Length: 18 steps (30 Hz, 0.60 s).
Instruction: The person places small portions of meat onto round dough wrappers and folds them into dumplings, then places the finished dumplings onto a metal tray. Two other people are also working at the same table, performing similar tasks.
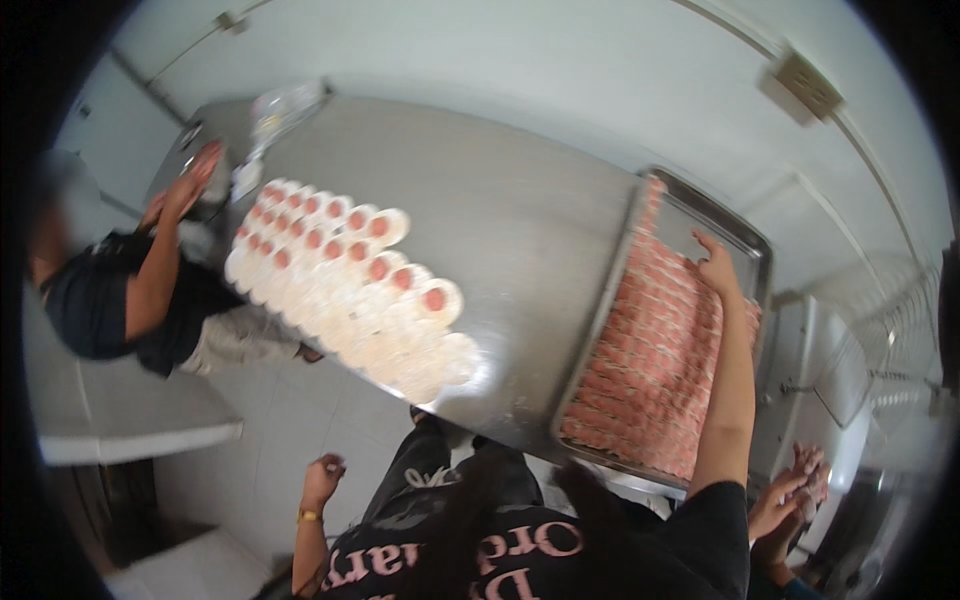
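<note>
My right hand reaches over the metal tray at the right, fingers apart at the far end of rows of pink meat dumplings with pale dough edges. Nothing shows in its fingers. Away from the table's near edge, my left hand hangs low over the floor, a yellow band at its wrist. Its fingers are curled, and what they hold, if anything, cannot be made out. On the left part of the table lie overlapping round dough wrappers; the far rows bear dabs of pink meat filling.
A steel table runs along the white wall. At its left end a person holds both hands together near a clear plastic bag. Another person's hands show at the lower right, near a white container and a wire rack.
</note>
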Each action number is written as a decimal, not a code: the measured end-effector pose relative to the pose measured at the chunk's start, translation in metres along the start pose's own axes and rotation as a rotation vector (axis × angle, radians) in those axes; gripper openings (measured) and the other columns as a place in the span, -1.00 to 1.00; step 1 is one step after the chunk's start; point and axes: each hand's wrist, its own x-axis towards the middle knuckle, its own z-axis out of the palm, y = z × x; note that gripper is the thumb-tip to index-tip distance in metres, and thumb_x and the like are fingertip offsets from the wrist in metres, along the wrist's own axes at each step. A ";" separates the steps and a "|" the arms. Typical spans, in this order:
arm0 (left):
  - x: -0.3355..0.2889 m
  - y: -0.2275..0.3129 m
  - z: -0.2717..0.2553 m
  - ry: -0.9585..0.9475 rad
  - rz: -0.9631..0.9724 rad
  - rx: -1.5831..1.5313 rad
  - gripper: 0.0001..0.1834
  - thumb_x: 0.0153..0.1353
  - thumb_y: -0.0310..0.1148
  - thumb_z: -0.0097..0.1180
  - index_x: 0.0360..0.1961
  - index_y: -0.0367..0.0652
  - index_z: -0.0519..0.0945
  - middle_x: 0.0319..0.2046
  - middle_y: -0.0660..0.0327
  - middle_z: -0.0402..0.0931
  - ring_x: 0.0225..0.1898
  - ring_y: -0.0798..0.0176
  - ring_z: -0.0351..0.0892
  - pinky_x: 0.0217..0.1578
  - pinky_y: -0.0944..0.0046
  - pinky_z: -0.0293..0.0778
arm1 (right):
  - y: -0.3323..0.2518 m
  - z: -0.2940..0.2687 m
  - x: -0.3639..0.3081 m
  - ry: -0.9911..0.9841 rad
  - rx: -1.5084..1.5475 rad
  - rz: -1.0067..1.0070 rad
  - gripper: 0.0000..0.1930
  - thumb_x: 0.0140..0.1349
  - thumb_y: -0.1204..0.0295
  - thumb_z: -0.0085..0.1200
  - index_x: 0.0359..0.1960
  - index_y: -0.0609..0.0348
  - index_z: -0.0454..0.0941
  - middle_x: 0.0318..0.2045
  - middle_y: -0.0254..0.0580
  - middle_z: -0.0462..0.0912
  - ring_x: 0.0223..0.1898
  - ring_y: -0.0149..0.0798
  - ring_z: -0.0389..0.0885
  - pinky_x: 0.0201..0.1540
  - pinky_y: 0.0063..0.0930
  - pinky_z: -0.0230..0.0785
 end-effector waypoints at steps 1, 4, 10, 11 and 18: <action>0.004 0.000 -0.001 0.005 0.010 -0.009 -0.79 0.03 -0.44 0.19 -0.26 -0.25 0.59 -0.41 0.07 0.63 -0.44 0.13 0.65 -0.35 0.23 0.53 | -0.020 0.012 0.005 0.033 0.012 -0.097 -0.42 -0.10 0.60 0.00 0.09 0.11 0.44 0.02 -0.02 0.53 0.08 -0.01 0.47 0.16 -0.31 0.26; 0.026 0.001 -0.009 -0.029 0.001 -0.080 -0.78 0.03 -0.45 0.20 -0.25 -0.23 0.59 -0.38 0.10 0.63 -0.41 0.14 0.65 -0.33 0.23 0.53 | -0.084 0.059 0.023 0.064 0.109 -0.253 -0.44 -0.11 0.66 -0.05 0.06 0.16 0.46 0.07 -0.01 0.49 0.14 -0.04 0.41 0.19 -0.31 0.22; 0.065 -0.026 -0.034 -0.037 0.040 -0.133 -0.78 0.04 -0.46 0.20 -0.24 -0.22 0.59 -0.39 0.09 0.63 -0.40 0.15 0.66 -0.33 0.24 0.53 | -0.249 0.181 0.051 -0.063 0.194 -0.508 -0.55 -0.03 0.69 -0.02 -0.03 0.14 0.53 0.02 -0.05 0.51 0.09 -0.03 0.45 0.18 -0.25 0.24; 0.069 -0.037 -0.039 -0.038 0.034 -0.144 -0.78 0.03 -0.47 0.20 -0.24 -0.22 0.59 -0.39 0.09 0.63 -0.40 0.15 0.66 -0.34 0.25 0.53 | -0.279 0.201 0.057 -0.109 0.204 -0.523 -0.55 -0.03 0.69 0.01 -0.03 0.11 0.53 0.04 -0.06 0.50 0.08 -0.02 0.45 0.18 -0.24 0.26; 0.073 -0.140 -0.071 0.081 -0.006 -0.226 -0.80 0.03 -0.51 0.18 -0.26 -0.25 0.59 -0.40 0.08 0.63 -0.43 0.17 0.66 -0.38 0.27 0.55 | -0.402 0.324 0.112 -0.373 -0.107 -0.687 -0.45 -0.02 0.70 0.04 0.01 -0.17 0.56 0.21 -0.18 0.34 0.22 -0.05 0.27 0.21 -0.27 0.24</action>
